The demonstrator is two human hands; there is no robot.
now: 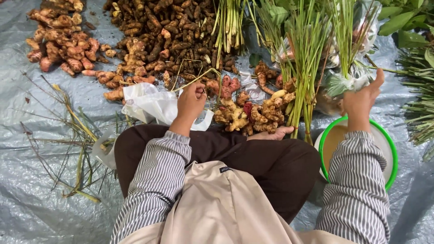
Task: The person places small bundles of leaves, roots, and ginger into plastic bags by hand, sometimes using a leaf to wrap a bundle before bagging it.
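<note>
Nearest the camera, a beige apron (226, 212) and striped sleeves (156, 180) are seen over dark brown trousers (253, 158), the person seated on a grey plastic sheet (31, 199) spread on the floor. A bare foot (271, 133) is tucked just in front of the knee. A white bowl with a green rim (392, 149) sits by the right forearm, partly covered by the sleeve. The left hand (191, 101) is closed, fingers pinched on a thin yellowish grass strand (199, 74) that loops up over the roots; just beside it lies a crumpled white plastic bag (151, 106). The right hand (361, 100) is raised with thumb up and fingers curled toward a clear plastic wrap (348, 81) around a lemongrass bundle (307, 54); whether it is gripped cannot be told. The hands are well apart. Between them a small pile of ginger-like rhizomes (253, 115) rests by the foot. Dry stalks (77, 144) are scattered at left. Farther back, a large heap of dark brown roots (172, 31) and a heap of reddish-orange rhizomes (61, 43) are laid out, with green leaves (407, 18) at far right.
</note>
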